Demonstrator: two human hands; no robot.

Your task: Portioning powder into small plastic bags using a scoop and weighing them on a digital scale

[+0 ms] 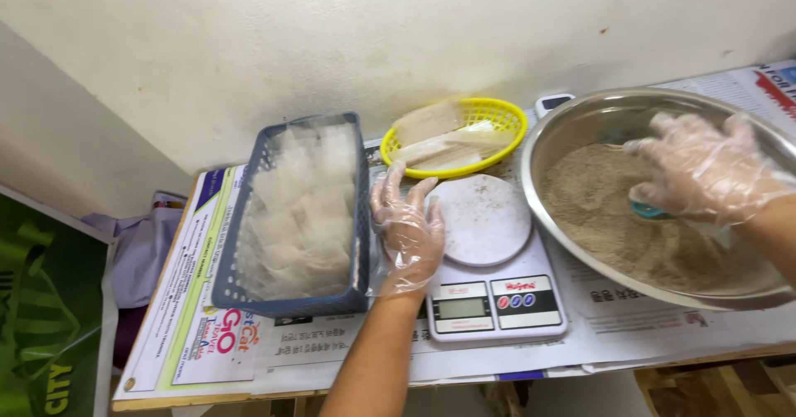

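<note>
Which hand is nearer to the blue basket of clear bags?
Left. The left hand rests just beside the blue basket, over the scale's edge. The right hand is far across, inside the metal bowl.

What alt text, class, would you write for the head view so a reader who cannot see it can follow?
A person's gloved right hand holds a teal scoop in a steel bowl of tan grain, while the gloved left hand rests by a white kitchen scale. A blue basket of clear bags and a yellow basket sit behind.
</note>
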